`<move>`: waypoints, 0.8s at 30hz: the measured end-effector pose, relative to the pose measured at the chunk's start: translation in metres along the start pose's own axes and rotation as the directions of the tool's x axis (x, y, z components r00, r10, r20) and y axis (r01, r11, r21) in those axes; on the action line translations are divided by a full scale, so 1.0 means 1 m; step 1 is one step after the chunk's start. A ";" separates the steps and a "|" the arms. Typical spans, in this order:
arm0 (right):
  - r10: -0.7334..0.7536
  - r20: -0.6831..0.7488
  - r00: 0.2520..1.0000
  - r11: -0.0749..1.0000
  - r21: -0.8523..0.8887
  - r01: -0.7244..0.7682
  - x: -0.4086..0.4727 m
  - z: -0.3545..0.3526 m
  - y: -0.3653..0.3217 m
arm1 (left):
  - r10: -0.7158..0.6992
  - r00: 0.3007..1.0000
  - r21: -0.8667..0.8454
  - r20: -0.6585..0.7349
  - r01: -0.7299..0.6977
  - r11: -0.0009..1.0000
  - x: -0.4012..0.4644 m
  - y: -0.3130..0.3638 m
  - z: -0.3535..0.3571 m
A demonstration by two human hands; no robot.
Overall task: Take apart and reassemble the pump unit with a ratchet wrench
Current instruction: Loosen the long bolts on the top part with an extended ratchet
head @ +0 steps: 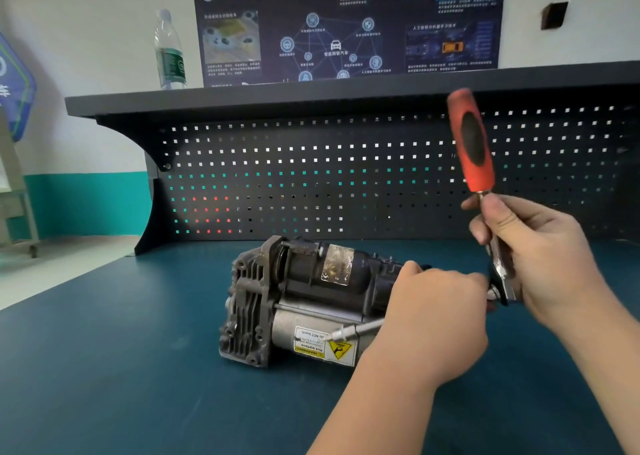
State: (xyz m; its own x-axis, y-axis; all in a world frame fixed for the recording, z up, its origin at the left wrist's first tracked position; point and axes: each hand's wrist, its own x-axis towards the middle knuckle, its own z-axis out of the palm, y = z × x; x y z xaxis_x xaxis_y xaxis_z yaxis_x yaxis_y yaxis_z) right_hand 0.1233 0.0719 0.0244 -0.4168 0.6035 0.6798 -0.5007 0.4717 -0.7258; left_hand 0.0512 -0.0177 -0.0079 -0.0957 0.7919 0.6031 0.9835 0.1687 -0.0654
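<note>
The pump unit point(304, 302) lies on its side on the blue-green bench top point(104, 368), in front of the perforated back panel point(311, 177). The left hand point(436, 319) covers the unit's right end, fingers curled around a metal extension bar point(356, 330) that lies across the warning label. The right hand point(540, 264) grips the ratchet wrench point(485, 191) by its steel shank, red handle pointing up. A water bottle point(169, 51) stands on the shelf point(311, 91) above, beside a poster point(346, 25).
</note>
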 end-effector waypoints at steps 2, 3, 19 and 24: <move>0.059 -0.082 0.995 0.997 0.046 -0.055 0.004 -0.006 0.005 | 0.019 1.000 0.029 -0.019 -0.018 0.999 0.001 0.002 0.001; 0.091 -0.114 0.989 0.994 0.075 -0.083 0.006 -0.009 0.006 | 0.040 0.998 0.056 -0.044 -0.037 0.998 0.002 0.003 0.001; 0.365 -0.053 0.930 0.916 0.201 -0.348 0.021 -0.059 0.047 | -0.358 0.917 0.215 0.178 0.318 0.923 0.004 -0.019 -0.004; 0.418 -0.036 0.908 0.876 0.280 -0.392 0.023 -0.088 0.057 | -0.285 0.951 0.168 0.125 0.262 0.950 0.003 -0.031 -0.008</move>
State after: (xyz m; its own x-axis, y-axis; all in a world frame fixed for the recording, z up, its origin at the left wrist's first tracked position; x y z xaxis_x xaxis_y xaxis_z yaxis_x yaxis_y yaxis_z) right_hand 0.1524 0.1693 -0.0107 -0.5604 0.7680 0.3099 -0.4875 -0.0034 -0.8731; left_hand 0.0212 -0.0254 0.0018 -0.3900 0.7778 0.4929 0.8835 0.4669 -0.0378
